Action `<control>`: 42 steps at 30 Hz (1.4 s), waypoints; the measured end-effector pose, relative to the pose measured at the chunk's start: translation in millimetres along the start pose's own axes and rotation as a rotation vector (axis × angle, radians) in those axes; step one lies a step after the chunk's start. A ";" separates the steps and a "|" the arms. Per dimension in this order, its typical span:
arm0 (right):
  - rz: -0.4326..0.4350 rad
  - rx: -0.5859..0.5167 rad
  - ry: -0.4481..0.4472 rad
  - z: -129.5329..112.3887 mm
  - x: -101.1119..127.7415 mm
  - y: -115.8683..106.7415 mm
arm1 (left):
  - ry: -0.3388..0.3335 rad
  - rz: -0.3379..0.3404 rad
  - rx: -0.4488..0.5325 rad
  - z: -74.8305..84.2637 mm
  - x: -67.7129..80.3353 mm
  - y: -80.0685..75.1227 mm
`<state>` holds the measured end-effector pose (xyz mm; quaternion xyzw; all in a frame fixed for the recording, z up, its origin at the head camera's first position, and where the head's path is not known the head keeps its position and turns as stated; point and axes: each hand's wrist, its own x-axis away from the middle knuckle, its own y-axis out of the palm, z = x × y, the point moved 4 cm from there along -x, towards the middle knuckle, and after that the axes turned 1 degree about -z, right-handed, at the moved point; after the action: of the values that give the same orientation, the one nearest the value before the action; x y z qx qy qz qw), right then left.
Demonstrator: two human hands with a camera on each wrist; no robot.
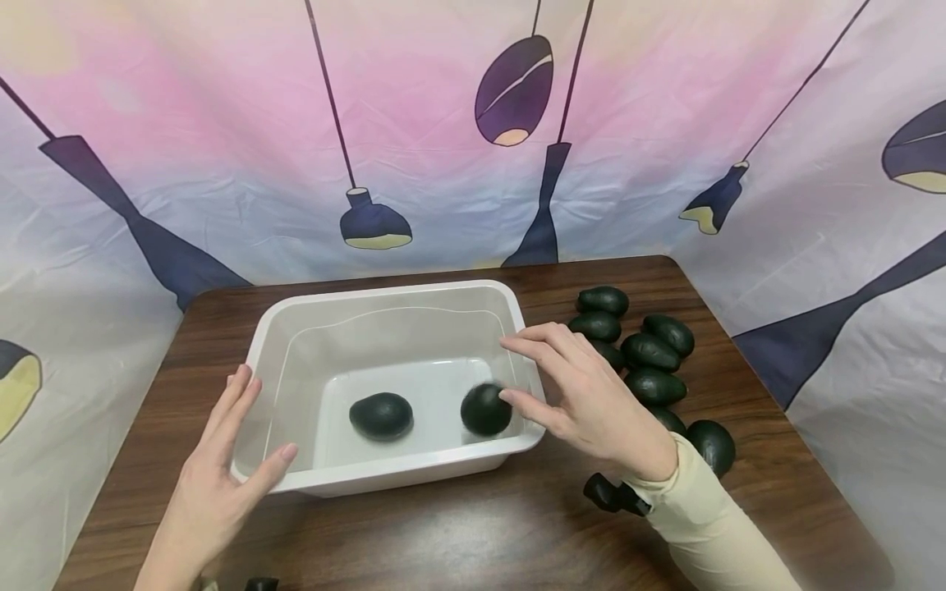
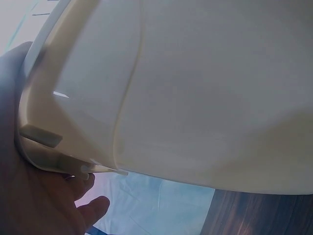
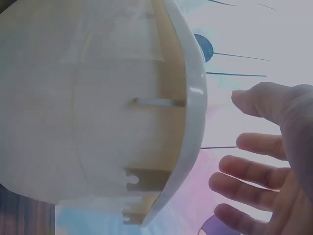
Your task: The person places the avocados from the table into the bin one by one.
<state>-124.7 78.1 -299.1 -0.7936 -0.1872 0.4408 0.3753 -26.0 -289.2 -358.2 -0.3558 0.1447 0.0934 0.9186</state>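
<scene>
My left hand [image 1: 214,476] flat against tub [image 1: 384,300] near-left corner, fingers straight, thumb on front wall, holding nothing. My right hand [image 1: 584,394] over tub right rim, fingers spread and relaxed, empty; fingertips just above blurred avocado [image 1: 485,409] inside tub, contact unclear. Second avocado [image 1: 381,415] lies on tub floor, left of first, apart. Tub sits on table [image 1: 458,533]. Pile of avocados [image 1: 650,361] on table right of tub, behind my right hand.

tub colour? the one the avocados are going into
White, slightly translucent plastic tub; clearest in the head view, with two dark green avocados inside.
</scene>
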 end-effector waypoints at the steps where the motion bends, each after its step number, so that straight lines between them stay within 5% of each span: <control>1: 0.003 0.000 0.001 0.4 0.3 0.0 | 0.000 -0.001 -0.003 -0.3 0.0 0.2; 23: 0.065 0.003 0.028 12.3 15.9 -6.9 | 0.009 -0.008 -0.013 2.2 1.2 1.4; 42: 0.037 0.057 0.208 42.7 55.5 -20.9 | 0.000 -0.014 -0.024 1.7 0.2 0.8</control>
<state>-129.8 144.9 -328.3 -0.8274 -0.1197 0.3682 0.4069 -25.7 -287.5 -357.6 -0.3677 0.1411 0.0887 0.9149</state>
